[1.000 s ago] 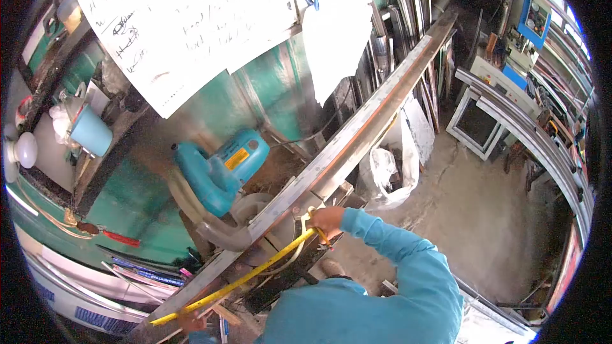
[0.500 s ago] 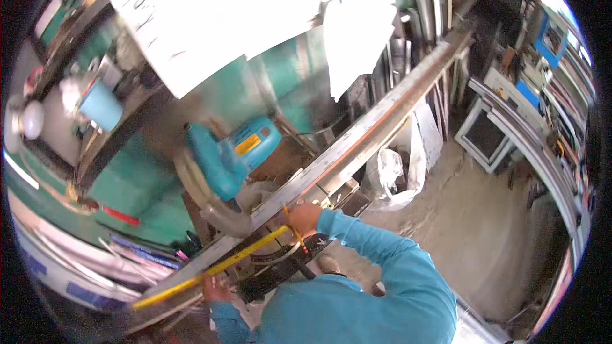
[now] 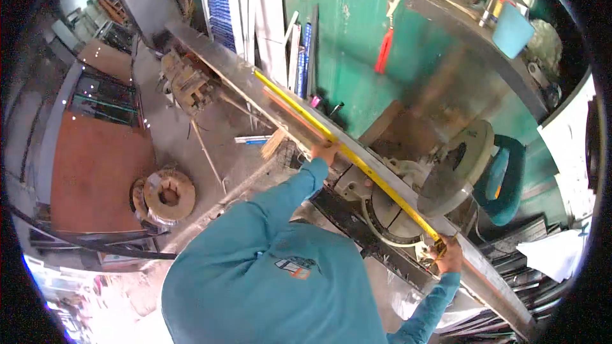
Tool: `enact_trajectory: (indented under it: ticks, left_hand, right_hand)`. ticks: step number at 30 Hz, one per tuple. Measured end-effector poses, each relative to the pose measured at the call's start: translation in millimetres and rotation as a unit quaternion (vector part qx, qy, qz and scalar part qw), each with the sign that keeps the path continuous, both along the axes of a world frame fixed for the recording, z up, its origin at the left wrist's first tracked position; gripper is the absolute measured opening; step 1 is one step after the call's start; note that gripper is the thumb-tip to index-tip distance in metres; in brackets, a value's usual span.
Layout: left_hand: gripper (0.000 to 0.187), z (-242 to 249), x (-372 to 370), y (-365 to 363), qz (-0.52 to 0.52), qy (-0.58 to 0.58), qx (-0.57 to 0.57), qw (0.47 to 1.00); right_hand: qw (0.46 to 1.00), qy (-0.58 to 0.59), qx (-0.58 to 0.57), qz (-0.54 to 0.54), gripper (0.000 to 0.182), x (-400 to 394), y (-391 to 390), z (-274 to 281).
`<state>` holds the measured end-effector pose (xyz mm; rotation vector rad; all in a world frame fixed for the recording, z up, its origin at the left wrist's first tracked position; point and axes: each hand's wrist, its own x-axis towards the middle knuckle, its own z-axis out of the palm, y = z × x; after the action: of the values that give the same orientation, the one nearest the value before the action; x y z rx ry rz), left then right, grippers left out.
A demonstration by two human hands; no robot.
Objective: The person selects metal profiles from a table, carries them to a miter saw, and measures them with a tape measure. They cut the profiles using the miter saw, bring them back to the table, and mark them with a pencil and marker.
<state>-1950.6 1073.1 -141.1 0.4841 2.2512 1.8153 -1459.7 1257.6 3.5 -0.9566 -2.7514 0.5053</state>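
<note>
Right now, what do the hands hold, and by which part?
A long yellow measuring tape: the bare right hand grips its lower end; the left hand touches it partway along, grip unclear.

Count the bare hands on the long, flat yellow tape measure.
2. The left hand is partway along the long, flat yellow tape measure; the right hand grips its lower-right end. Some fingers are hidden, but both hands show.

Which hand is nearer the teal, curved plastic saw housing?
Right: the right hand is below and left of the teal saw housing in the picture; the left hand is farther off, well to its left.
</note>
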Motion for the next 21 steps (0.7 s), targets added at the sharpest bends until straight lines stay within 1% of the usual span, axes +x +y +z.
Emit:
enact_trajectory:
  ticks: [1, 2, 3, 4, 5, 6, 7, 8, 9, 10, 11, 13, 15, 16, 18, 19, 20, 21]
  left_hand:
    - [0.039, 0.5, 3.0, 0.7, 0.048, -0.111, 0.059, 0.991]
    - [0.039, -3.6, 4.4, 3.1, 0.05, -0.114, 0.06, 0.99]
    - [0.037, -10.3, 5.3, 7.2, 0.017, -0.118, 0.056, 0.991]
    - [0.035, -15.8, 6.6, 8.5, -0.017, -0.121, 0.053, 0.991]
    - [0.035, -14.9, 9.8, 6.8, -0.015, -0.123, 0.052, 0.991]
    - [0.033, -5.6, 15.6, 4.7, -0.105, -0.116, 0.039, 0.987]
    - [0.031, 4.2, 21.2, 3.2, -0.194, -0.107, 0.026, 0.975]
    - [0.031, 33.0, 34.0, 1.8, -0.193, -0.109, 0.026, 0.975]
    - [0.03, 75.0, 52.6, 1.8, -0.157, -0.18, 0.014, 0.971]
    - [0.029, 97.0, 63.0, 3.8, -0.12, -0.25, 0.0, 0.961]
    - [0.029, 88.9, 63.9, 8.5, -0.119, -0.25, 0.0, 0.961]
    - [0.03, 65.7, 64.0, 15.1, -0.165, -0.316, 0.023, 0.934]
    - [0.03, 71.6, 63.9, 13.6, -0.178, -0.316, 0.011, 0.932]
    - [0.031, 74.1, 64.2, 12.9, -0.192, -0.316, -0.001, 0.929]
    - [0.032, 81.2, 64.8, 11.4, -0.189, -0.297, -0.03, 0.936]
    - [0.033, 83.0, 66.8, 11.6, -0.188, -0.278, -0.058, 0.94]
    - [0.034, 63.5, 64.7, 15.9, -0.172, -0.3, -0.025, 0.938]
    - [0.035, 41.9, 66.2, 19.6, -0.165, -0.328, 0.002, 0.93]
  right_hand:
    - [1.0, 0.018, -0.007, 0.01, 0.049, 2.3, 3.8, -5.0]
    - [0.999, 0.036, -0.015, 0.018, 0.048, 2.9, 5.7, -7.1]
    - [0.989, -0.001, -0.134, -0.064, 0.049, -16.6, -13.4, 32.5]
    - [0.989, -0.003, -0.135, -0.063, 0.049, -13.4, -8.7, 28.5]
    - [0.995, -0.012, -0.091, -0.045, 0.05, -4.7, 0.3, 19.6]
    - [0.998, -0.02, -0.046, -0.027, 0.051, 3.3, 8.3, 12.4]
    - [0.998, -0.022, -0.045, -0.026, 0.051, 10.7, 14.9, 6.1]
    - [0.999, -0.018, -0.033, -0.012, 0.052, 17.1, 20.4, 0.4]
    - [1.0, -0.014, -0.021, 0.002, 0.053, 20.3, 22.2, -2.1]
    - [1.0, -0.015, -0.021, 0.003, 0.053, 21.2, 21.3, -0.4]
    - [1.0, -0.02, -0.021, -0.004, 0.055, 21.6, 20.7, 3.4]
    - [0.999, -0.024, -0.021, -0.01, 0.056, 20.7, 19.5, 9.4]
    - [0.998, 0.003, 0.047, 0.034, 0.054, 19.0, 17.8, 13.8]
    - [0.998, 0.004, 0.046, 0.03, 0.054, 17.0, 18.4, 14.1]
    - [0.998, 0.019, -0.054, 0.01, 0.056, 21.1, 20.3, 10.6]
    - [0.999, 0.007, -0.049, 0.001, 0.058, 35.9, 35.8, -17.8]
    - [0.966, 0.056, -0.228, -0.107, 0.052, 50.4, 49.9, -45.6]
    - [0.992, -0.117, 0.055, -0.001, 0.04, 26.5, 25.0, 10.3]
